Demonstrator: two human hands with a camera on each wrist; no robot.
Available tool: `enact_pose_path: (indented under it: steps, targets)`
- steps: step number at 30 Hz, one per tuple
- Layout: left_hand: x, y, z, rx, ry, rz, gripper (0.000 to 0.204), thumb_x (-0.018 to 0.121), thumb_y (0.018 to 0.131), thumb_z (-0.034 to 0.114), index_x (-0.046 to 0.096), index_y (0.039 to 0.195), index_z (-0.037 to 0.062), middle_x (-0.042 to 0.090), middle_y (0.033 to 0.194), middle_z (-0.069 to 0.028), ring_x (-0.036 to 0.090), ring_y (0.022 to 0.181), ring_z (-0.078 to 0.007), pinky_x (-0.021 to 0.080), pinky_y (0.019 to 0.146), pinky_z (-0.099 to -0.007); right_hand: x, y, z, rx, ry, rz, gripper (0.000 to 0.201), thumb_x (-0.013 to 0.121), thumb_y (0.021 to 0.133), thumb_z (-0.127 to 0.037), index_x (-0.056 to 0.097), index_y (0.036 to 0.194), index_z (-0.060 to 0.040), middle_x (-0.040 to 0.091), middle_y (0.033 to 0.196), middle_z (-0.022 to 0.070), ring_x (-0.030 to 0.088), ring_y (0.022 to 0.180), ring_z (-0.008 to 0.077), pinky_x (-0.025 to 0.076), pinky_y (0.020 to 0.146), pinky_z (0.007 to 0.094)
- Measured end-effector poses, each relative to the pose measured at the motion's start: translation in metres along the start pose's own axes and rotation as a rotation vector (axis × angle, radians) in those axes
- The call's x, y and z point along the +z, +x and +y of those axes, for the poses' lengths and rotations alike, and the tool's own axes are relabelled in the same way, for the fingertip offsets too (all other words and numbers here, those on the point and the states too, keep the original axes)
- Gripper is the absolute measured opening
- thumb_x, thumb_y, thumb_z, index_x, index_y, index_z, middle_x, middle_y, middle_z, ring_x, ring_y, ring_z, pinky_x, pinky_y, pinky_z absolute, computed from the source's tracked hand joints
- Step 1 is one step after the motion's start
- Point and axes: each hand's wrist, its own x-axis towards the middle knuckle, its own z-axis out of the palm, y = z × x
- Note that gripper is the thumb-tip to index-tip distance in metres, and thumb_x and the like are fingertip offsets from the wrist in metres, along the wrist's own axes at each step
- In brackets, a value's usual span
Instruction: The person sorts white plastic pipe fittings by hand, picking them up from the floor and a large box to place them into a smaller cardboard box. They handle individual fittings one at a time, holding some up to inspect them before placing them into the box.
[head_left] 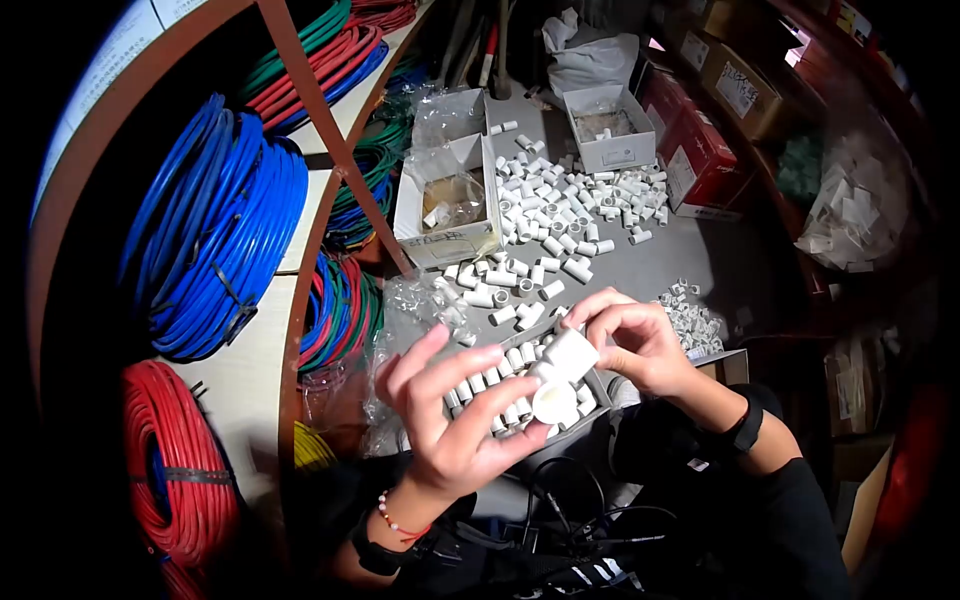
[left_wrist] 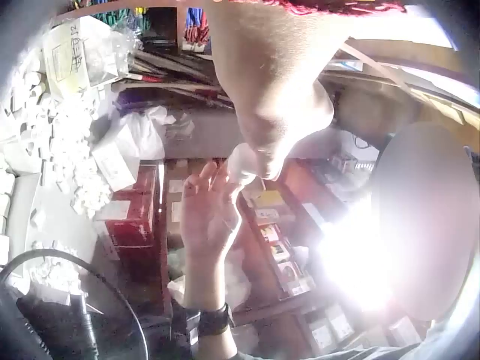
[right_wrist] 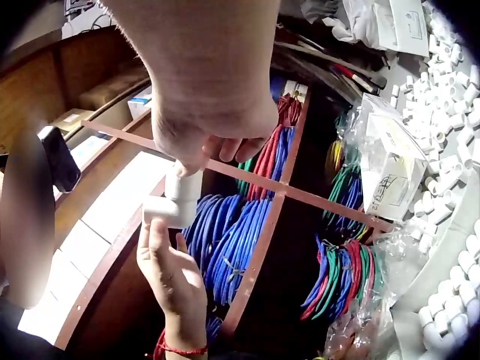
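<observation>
In front of the person, both hands meet at white plastic pipe fittings (head_left: pixel 572 355) with tubular parts set at an angle; I cannot tell whether this is one piece or two joined. The left hand (head_left: pixel 455 420) pinches the lower part, whose round open mouth shows, between thumb and index finger, its other fingers spread. Thumb and fingers of the right hand (head_left: pixel 640 345) grip the upper part. The right wrist view shows the white tubing (right_wrist: pixel 169 212) between the two hands. Below them is a box (head_left: pixel 597 408) holding rows of similar white fittings.
Many loose white fittings (head_left: pixel 545 205) lie heaped on the grey floor, with smaller white pieces (head_left: pixel 695 325) at right. White cartons (head_left: pixel 450 245) and a red box (head_left: pixel 690 150) stand around the heap. Coiled blue hose (head_left: pixel 215 230) and red hose (head_left: pixel 185 460) fill the shelf at left.
</observation>
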Motion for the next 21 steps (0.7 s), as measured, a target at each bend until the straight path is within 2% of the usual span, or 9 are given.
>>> enact_pose_path:
  steps: [5,9,12,13,16,17,21]
  targets:
    - [-0.001,-0.004,-0.005,0.036,0.069,0.001,0.036,0.067,0.055,0.048,0.061,0.07,0.015,0.038,0.096,-0.0056,0.033,0.101,-0.0294,0.029,0.086,-0.0397,0.002,0.004,-0.004,0.027,0.003,0.005,0.011,0.063,0.067,-0.013,0.056,0.066,-0.0045,0.055,0.096,0.0084,0.048,0.091,0.018,0.035,0.081,0.0329]
    - [-0.001,-0.004,-0.007,0.056,0.098,-0.018,0.036,0.068,0.054,0.047,0.061,0.07,0.0154,0.037,0.096,-0.0058,0.032,0.1,-0.0271,0.028,0.087,-0.0396,-0.001,0.007,-0.001,-0.027,-0.1,-0.029,0.01,0.063,0.067,-0.014,0.056,0.066,-0.0056,0.057,0.096,0.0089,0.047,0.09,0.0179,0.031,0.082,0.0323]
    - [0.001,-0.005,-0.006,0.051,0.097,-0.006,0.035,0.069,0.053,0.046,0.061,0.07,0.0154,0.036,0.095,-0.006,0.032,0.1,-0.0269,0.028,0.088,-0.0394,-0.001,0.006,-0.004,0.007,-0.071,-0.026,0.01,0.062,0.067,-0.012,0.056,0.065,-0.0052,0.058,0.095,0.0086,0.047,0.089,0.0179,0.031,0.082,0.032]
    - [0.001,-0.006,-0.006,0.048,0.091,-0.006,0.035,0.069,0.053,0.046,0.061,0.069,0.0154,0.036,0.095,-0.006,0.031,0.101,-0.0271,0.027,0.088,-0.0393,-0.004,0.007,-0.005,-0.023,-0.137,-0.076,0.009,0.061,0.068,-0.01,0.054,0.069,-0.0042,0.057,0.096,0.0096,0.048,0.09,0.0176,0.032,0.082,0.0317]
    - [0.002,-0.007,-0.006,0.029,0.078,-0.008,0.036,0.069,0.053,0.046,0.06,0.069,0.0141,0.035,0.095,-0.0061,0.03,0.103,-0.0295,0.028,0.087,-0.0395,0.001,0.004,-0.003,0.039,0.068,-0.031,0.012,0.061,0.069,-0.008,0.052,0.076,-0.0035,0.055,0.098,0.0113,0.049,0.091,0.0168,0.035,0.081,0.0312]
    - [0.003,-0.007,-0.007,0.011,0.061,-0.005,0.037,0.069,0.053,0.046,0.06,0.069,0.0137,0.035,0.095,-0.0061,0.03,0.103,-0.03,0.028,0.087,-0.0397,0.002,0.003,-0.001,0.031,0.162,-0.047,0.02,0.06,0.07,-0.006,0.047,0.086,-0.0036,0.053,0.099,0.0114,0.048,0.092,0.0163,0.036,0.081,0.0307]
    - [0.006,-0.005,-0.012,0.0,0.024,-0.01,0.037,0.07,0.053,0.044,0.059,0.068,0.0121,0.036,0.098,-0.0066,0.031,0.105,-0.0313,0.029,0.086,-0.0417,0.001,0.002,-0.001,0.049,0.137,-0.043,0.03,0.058,0.072,-0.005,0.041,0.096,-0.0046,0.049,0.1,0.0086,0.046,0.096,0.0156,0.036,0.077,0.028]
